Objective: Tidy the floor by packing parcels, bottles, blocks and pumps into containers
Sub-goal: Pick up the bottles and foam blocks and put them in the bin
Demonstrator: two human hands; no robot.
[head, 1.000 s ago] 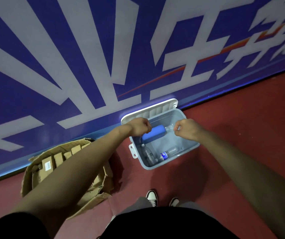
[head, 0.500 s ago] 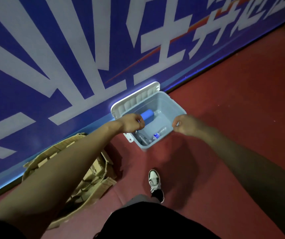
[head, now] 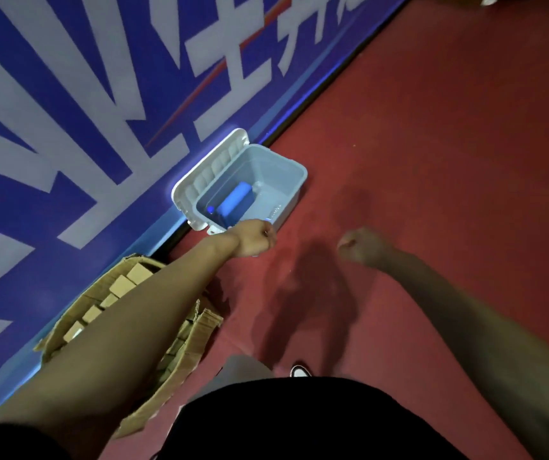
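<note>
The blue pump (head: 236, 200) had dropped into the bin (head: 296, 184). The left hand (head: 254, 237) and right hand (head: 362, 245) pulled back, each grip curled together and empty. One more item packed.

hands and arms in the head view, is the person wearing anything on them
The left hand and right hand are bare: no gloves, and no watch or band shows at either wrist. Both forearms are uncovered too. A black sleeve covers the left upper arm at the frame's bottom edge. The right arm lies in shadow, and no sleeve can be made out on it.
</note>
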